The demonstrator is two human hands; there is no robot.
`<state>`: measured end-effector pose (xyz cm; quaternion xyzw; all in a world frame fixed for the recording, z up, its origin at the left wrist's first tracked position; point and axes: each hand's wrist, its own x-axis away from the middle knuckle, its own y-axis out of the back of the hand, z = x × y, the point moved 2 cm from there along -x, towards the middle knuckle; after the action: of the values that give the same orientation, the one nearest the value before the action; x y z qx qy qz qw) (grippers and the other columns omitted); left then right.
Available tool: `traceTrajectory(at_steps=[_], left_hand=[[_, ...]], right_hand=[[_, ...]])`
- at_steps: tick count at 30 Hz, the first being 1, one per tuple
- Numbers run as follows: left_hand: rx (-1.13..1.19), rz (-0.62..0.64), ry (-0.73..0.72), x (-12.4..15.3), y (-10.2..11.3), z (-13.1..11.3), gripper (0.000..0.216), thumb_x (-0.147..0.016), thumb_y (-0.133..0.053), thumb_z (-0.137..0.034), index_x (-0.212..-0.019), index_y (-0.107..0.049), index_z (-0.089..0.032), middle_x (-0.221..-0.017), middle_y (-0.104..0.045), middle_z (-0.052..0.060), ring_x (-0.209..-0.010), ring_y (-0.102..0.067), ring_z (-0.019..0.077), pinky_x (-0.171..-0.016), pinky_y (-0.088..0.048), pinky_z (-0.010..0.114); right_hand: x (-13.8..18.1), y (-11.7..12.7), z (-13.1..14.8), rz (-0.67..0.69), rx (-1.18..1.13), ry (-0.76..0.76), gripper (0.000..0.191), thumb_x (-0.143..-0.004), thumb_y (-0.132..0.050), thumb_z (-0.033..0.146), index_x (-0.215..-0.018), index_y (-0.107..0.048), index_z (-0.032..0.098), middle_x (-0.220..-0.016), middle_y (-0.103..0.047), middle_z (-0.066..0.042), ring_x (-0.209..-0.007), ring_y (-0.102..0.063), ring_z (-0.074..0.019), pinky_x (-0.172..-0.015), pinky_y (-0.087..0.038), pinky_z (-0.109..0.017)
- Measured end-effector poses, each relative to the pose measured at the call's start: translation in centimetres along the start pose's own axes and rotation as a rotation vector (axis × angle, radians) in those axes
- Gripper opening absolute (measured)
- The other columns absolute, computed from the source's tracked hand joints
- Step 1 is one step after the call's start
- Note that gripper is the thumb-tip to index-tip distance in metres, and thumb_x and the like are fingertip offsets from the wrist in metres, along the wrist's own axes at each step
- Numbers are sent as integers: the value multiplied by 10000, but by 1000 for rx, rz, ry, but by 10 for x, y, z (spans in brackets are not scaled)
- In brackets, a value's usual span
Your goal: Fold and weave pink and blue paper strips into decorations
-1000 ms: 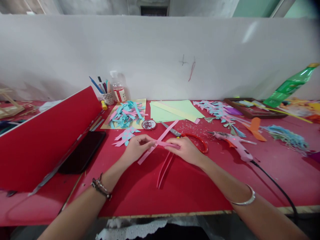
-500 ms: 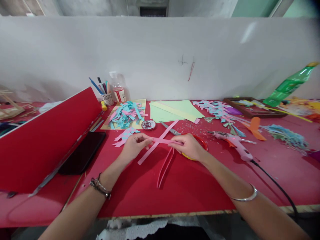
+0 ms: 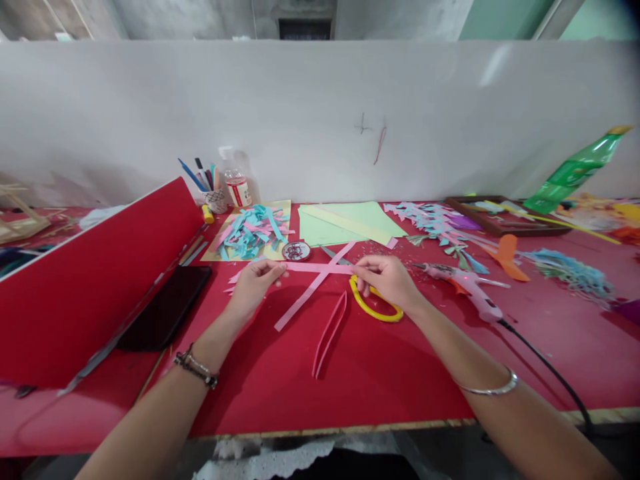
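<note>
So both hands are on one pink paper strip (image 3: 315,268), held level just above the red bench (image 3: 400,380), roughly in the middle of it and a bit toward the back. The left hand (image 3: 254,281) has its fingers (image 3: 277,267) pinched together on the strip's left end, and the right hand (image 3: 389,280) has its fingers (image 3: 358,269) closed on the right end, so the strip is stretched flat between them. It crosses over a second, longer pink strip (image 3: 300,303) that lies diagonally on the bench, so the two make an X; can't tell if they actually touch. Just in front of that lies a darker folded strip (image 3: 327,333) bent into a narrow loop. The yellow-handled scissors (image 3: 376,308) sit right under the right hand, blades pointing toward the back. A pink glue gun (image 3: 470,287) lies near the right hand, cord trailing off the front edge. Behind the left hand there's a little round tin (image 3: 296,251), a pile of blue and pink scraps (image 3: 253,230) and some green sheets (image 3: 350,223). A black phone (image 3: 167,303) lies well off to the left.
</note>
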<state>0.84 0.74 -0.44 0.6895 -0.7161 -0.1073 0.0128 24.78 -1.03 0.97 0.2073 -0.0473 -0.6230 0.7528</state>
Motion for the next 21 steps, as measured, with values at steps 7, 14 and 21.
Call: traceTrajectory(at_steps=[7,14,21], left_hand=[[94,-20,30,-2,2,4,236,-642,-613,-367,-629,-564,-136,-615,-578,-25,-485,-429,45,-526,-341,180],[98,-30,24,0,1,3,233,-641,-609,-368,-630,-562,-140,-604,-570,-26,-487,-429,51,-537,-350,188],[78,-19,-12,0,0,2,207,-661,-587,-355,-632,-553,-153,-593,-554,-34,-494,-427,55,-535,-345,187]], right_hand=[[-3,2,2,-53,-66,5,274,-740,-491,421,-652,-515,162,-543,-605,-8,-481,-573,-111,-519,-455,-227],[-3,3,-3,-58,2,9,315,-766,-440,447,-611,-463,174,-419,-504,41,-343,-459,-75,-398,-365,-195],[-3,4,-4,-69,20,16,309,-771,-437,435,-607,-460,174,-418,-492,43,-344,-433,-66,-389,-335,-189]])
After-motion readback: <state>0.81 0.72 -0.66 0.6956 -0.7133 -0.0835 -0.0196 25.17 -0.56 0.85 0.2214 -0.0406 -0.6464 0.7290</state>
